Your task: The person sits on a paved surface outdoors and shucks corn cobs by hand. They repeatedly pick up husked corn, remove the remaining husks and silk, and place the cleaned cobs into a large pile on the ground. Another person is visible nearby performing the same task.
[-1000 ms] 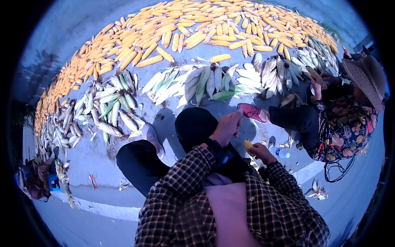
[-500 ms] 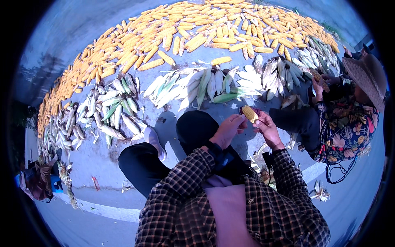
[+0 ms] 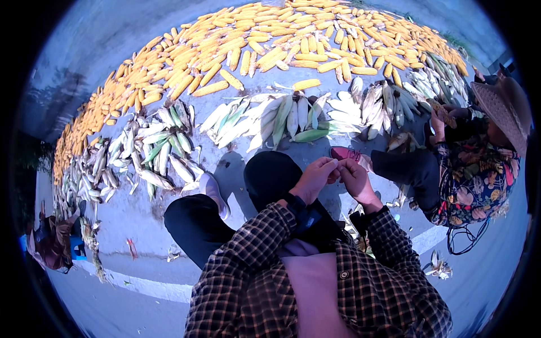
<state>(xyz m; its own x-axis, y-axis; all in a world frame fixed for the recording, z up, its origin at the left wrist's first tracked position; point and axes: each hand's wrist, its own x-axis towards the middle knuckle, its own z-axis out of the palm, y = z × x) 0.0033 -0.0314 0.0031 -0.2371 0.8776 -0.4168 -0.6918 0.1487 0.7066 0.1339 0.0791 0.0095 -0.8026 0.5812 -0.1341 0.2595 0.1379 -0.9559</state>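
My left hand and my right hand meet in front of my knee, thumbs and fingertips pinched together. Anything between the fingers is too small or hidden to make out. Beyond them lies a row of corn ears in pale and green husks. A single husked yellow corn ear rests just past that row. Farther off, a broad spread of husked yellow corn covers the ground. One short corn ear shows at its near edge.
At the right a person in a straw hat and flowered top holds a corn ear. That person's dark red shoe is close to my hands. More unhusked ears lie left. Another seated person is at the far left.
The small yellow corn ear has left my hands, and a short ear now shows at the near edge of the yellow spread. My right hand has come in against my left.
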